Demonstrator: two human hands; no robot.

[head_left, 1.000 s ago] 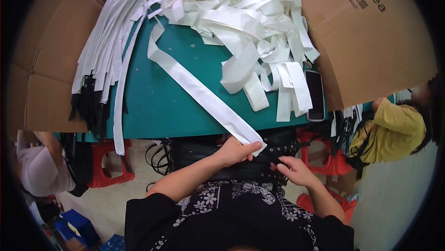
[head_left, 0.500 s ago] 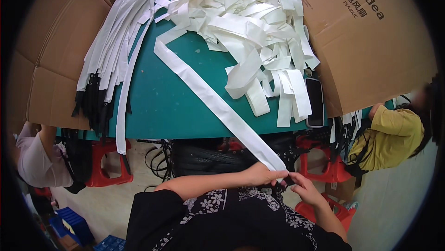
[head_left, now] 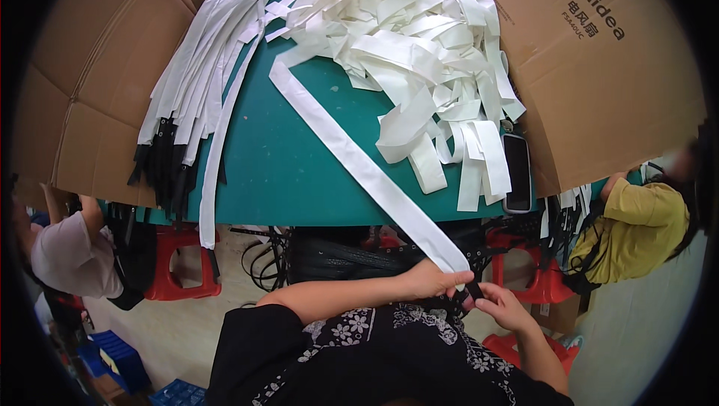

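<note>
A green desk [head_left: 255, 159] fills the room's middle, with a brown cardboard sheet [head_left: 97, 84] standing at its left and another cardboard panel [head_left: 599, 91] at its right. A heap of loose white strips [head_left: 419, 24] covers the far part, beside a bundle of white strips with black ends [head_left: 191, 84]; a phone [head_left: 517, 174] lies near the right panel. One long white strip [head_left: 359, 162] bends near the heap, runs slantwise across the desk and passes over its near edge to the person's hands. The left hand [head_left: 434, 280] has its fingers closed on that strip's near end, thumb on top. The right hand [head_left: 502, 306] has its fingers pinched on a short black band [head_left: 474, 288] just beside it, though how band and strip join is hard to tell
</note>
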